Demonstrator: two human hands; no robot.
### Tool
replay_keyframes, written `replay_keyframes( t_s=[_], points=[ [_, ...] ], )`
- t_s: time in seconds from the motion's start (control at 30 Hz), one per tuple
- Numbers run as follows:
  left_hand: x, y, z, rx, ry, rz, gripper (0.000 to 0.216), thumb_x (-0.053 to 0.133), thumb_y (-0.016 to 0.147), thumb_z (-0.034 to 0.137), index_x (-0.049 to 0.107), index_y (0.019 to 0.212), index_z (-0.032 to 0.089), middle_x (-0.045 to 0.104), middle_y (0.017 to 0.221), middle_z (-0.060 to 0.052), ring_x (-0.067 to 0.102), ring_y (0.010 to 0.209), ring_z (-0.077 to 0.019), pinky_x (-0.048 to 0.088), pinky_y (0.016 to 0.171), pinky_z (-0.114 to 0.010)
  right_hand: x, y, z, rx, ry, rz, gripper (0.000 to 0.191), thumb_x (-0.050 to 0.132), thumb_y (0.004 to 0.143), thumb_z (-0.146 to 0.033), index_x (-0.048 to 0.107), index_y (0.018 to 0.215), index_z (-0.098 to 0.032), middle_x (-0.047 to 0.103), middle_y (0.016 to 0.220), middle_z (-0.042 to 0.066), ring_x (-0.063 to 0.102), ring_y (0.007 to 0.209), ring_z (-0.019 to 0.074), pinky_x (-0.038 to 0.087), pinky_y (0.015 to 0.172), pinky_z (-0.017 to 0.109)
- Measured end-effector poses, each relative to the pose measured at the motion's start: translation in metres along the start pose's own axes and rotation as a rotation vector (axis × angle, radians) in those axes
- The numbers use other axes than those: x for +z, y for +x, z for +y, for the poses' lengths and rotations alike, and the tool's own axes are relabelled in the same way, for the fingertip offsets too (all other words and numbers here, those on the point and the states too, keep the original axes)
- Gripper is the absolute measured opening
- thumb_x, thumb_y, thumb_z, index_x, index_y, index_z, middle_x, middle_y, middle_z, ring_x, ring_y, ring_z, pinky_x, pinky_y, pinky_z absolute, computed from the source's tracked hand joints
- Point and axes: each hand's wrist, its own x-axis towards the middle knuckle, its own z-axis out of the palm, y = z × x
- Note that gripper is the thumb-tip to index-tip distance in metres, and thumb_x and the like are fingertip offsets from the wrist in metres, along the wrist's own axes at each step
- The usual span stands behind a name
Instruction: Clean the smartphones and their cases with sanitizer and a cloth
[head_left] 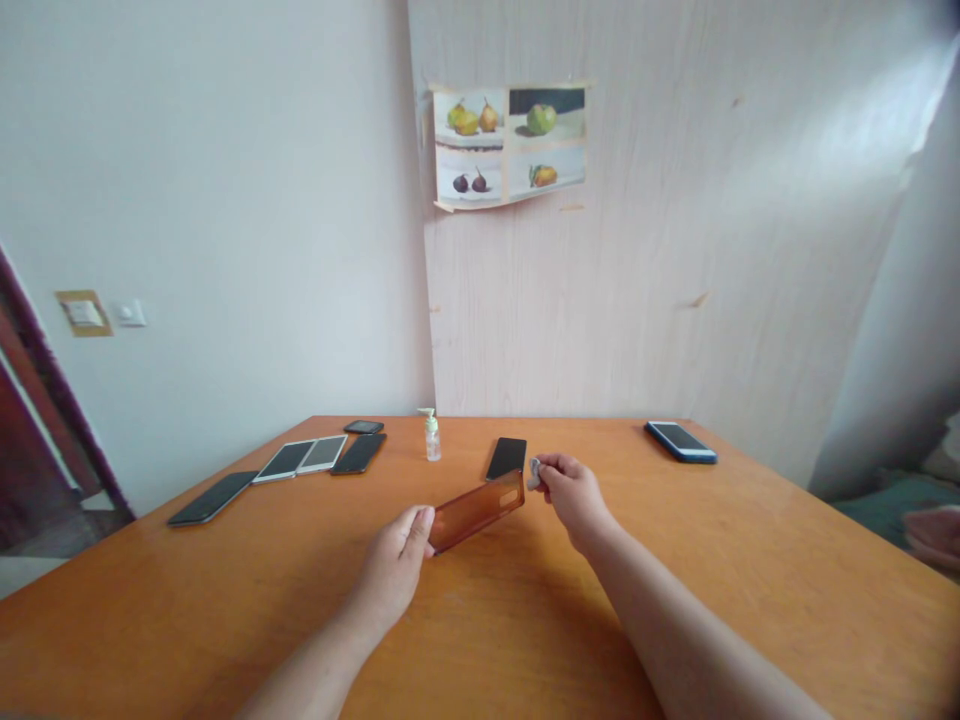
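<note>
My left hand point(401, 555) grips the near end of a see-through brown phone case point(476, 515), thumb on top. The case is held tilted above the table, its camera cutout at the far right end. Pinched in the fingers of my right hand point(574, 495) is a small grey-white wad of cloth point(534, 474), close to that far end; I cannot tell if it touches the case. A black phone point(507, 457) lies flat just behind the case. To its left stands a small clear pump bottle point(433, 440) with a pale green top.
On the left of the wooden table point(480, 640) lie several phones: a dark one point(214, 498), two white-framed ones point(304, 457), a black one point(359, 453) and a small dark device point(364, 427). At the back right lies a blue-edged phone point(680, 441). A wall closes off the far edge.
</note>
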Motion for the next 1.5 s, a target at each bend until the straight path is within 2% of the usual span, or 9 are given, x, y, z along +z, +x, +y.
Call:
replay_keyframes(
  t_s=[0.17, 0.33, 0.4, 0.63, 0.87, 1.03, 1.13, 1.3, 1.5],
  points=[
    [0.0, 0.001, -0.005, -0.03, -0.038, -0.016, 0.054, 0.035, 0.089, 0.066, 0.059, 0.077, 0.02, 0.06, 0.062, -0.001, 0.058, 0.06, -0.0185, 0.043, 0.059, -0.028, 0.011, -0.008, 0.0, -0.037, -0.021, -0.038, 0.029, 0.047, 0.08, -0.034, 0.063, 0.097, -0.017, 0.068, 0.075, 0.004, 0.059, 0.061, 0.0135, 0.041, 0.053, 0.022],
    [0.001, 0.0, -0.003, -0.078, -0.102, 0.0, 0.057, 0.036, 0.087, 0.069, 0.059, 0.08, 0.018, 0.059, 0.061, 0.0, 0.055, 0.056, -0.0163, 0.043, 0.056, -0.027, 0.016, -0.012, 0.016, 0.015, -0.168, -0.153, 0.011, 0.054, 0.069, -0.018, 0.065, 0.07, -0.017, 0.061, 0.051, 0.0, 0.055, 0.048, 0.0131, 0.037, 0.047, 0.022],
    [0.001, -0.001, -0.002, -0.091, -0.119, 0.011, 0.059, 0.036, 0.086, 0.071, 0.061, 0.084, 0.017, 0.061, 0.062, -0.001, 0.055, 0.056, -0.0162, 0.043, 0.056, -0.027, 0.014, -0.01, 0.018, 0.02, -0.218, -0.171, 0.01, 0.055, 0.066, -0.014, 0.064, 0.064, -0.018, 0.059, 0.047, -0.001, 0.054, 0.046, 0.0131, 0.036, 0.047, 0.022],
    [0.001, -0.001, 0.0, -0.1, -0.124, -0.019, 0.059, 0.037, 0.087, 0.069, 0.062, 0.085, 0.016, 0.059, 0.06, -0.001, 0.053, 0.055, -0.0155, 0.042, 0.056, -0.028, 0.003, -0.001, 0.008, -0.035, -0.259, -0.056, 0.026, 0.044, 0.082, -0.024, 0.066, 0.095, -0.018, 0.071, 0.075, 0.004, 0.064, 0.068, 0.015, 0.043, 0.056, 0.022],
    [0.002, -0.001, 0.0, -0.117, -0.163, -0.024, 0.05, 0.038, 0.089, 0.064, 0.058, 0.087, 0.018, 0.059, 0.062, 0.0, 0.053, 0.056, -0.0148, 0.041, 0.055, -0.025, 0.0, -0.002, 0.014, -0.036, -0.408, -0.137, 0.014, 0.055, 0.067, -0.012, 0.068, 0.067, -0.019, 0.065, 0.058, 0.001, 0.059, 0.06, 0.015, 0.038, 0.054, 0.023],
    [0.003, 0.002, -0.007, -0.098, -0.173, -0.049, 0.043, 0.042, 0.09, 0.058, 0.057, 0.097, 0.018, 0.066, 0.076, -0.003, 0.057, 0.062, -0.0161, 0.044, 0.058, -0.026, -0.008, 0.005, 0.016, -0.017, -0.433, -0.106, 0.015, 0.054, 0.071, -0.016, 0.068, 0.072, -0.018, 0.065, 0.061, 0.001, 0.058, 0.06, 0.014, 0.038, 0.055, 0.022],
    [0.003, 0.003, -0.01, -0.058, -0.131, -0.062, 0.042, 0.041, 0.091, 0.056, 0.058, 0.093, 0.018, 0.065, 0.073, -0.002, 0.058, 0.064, -0.0165, 0.046, 0.064, -0.028, -0.01, 0.005, 0.017, -0.004, -0.418, -0.111, 0.015, 0.053, 0.074, -0.021, 0.067, 0.075, -0.017, 0.065, 0.061, 0.001, 0.059, 0.059, 0.0137, 0.038, 0.053, 0.022],
    [0.004, 0.004, -0.011, 0.017, -0.074, -0.055, 0.037, 0.041, 0.091, 0.051, 0.06, 0.093, 0.019, 0.067, 0.083, -0.003, 0.061, 0.077, -0.0186, 0.047, 0.072, -0.029, -0.008, 0.004, 0.02, -0.007, -0.416, -0.132, 0.014, 0.055, 0.075, -0.022, 0.066, 0.082, -0.017, 0.065, 0.062, 0.001, 0.06, 0.058, 0.0134, 0.039, 0.053, 0.022],
    [0.009, 0.004, -0.014, 0.064, 0.08, -0.054, 0.026, 0.049, 0.087, 0.042, 0.062, 0.084, 0.019, 0.066, 0.083, -0.004, 0.06, 0.081, -0.0188, 0.045, 0.074, -0.029, -0.009, 0.005, 0.02, -0.002, -0.483, -0.138, 0.017, 0.057, 0.077, -0.021, 0.068, 0.091, -0.017, 0.067, 0.065, 0.002, 0.06, 0.058, 0.0134, 0.038, 0.053, 0.022]
  ],
)
